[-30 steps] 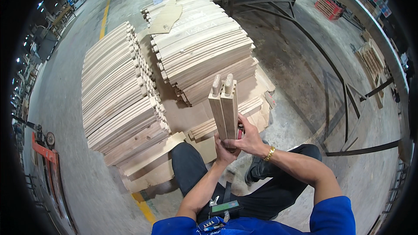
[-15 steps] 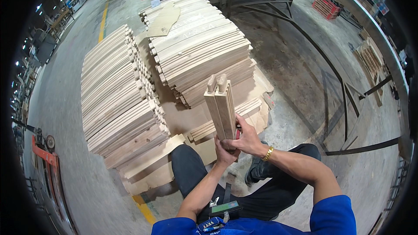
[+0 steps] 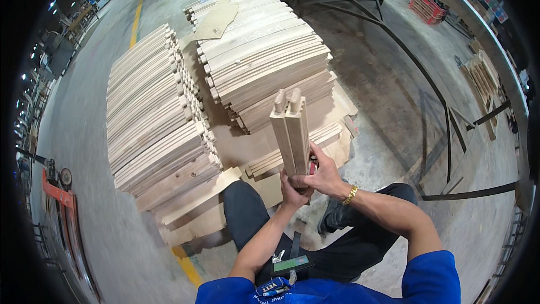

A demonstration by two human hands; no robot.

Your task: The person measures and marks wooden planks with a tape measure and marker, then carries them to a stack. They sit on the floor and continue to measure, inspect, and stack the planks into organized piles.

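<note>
Left hand (image 3: 293, 194) and right hand (image 3: 327, 178) closed round wooden bars (image 3: 289, 143) — 2 tenons (image 3: 295, 99) at far end. Advise even pressure, edges flush, clear of left stack (image 3: 149, 110).

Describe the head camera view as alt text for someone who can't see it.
A person's left hand and right hand hold wooden pieces side by side, rounded tenons at the far end. Beyond stand a left stack and right stack of similar pieces on brown sheeting.
</note>
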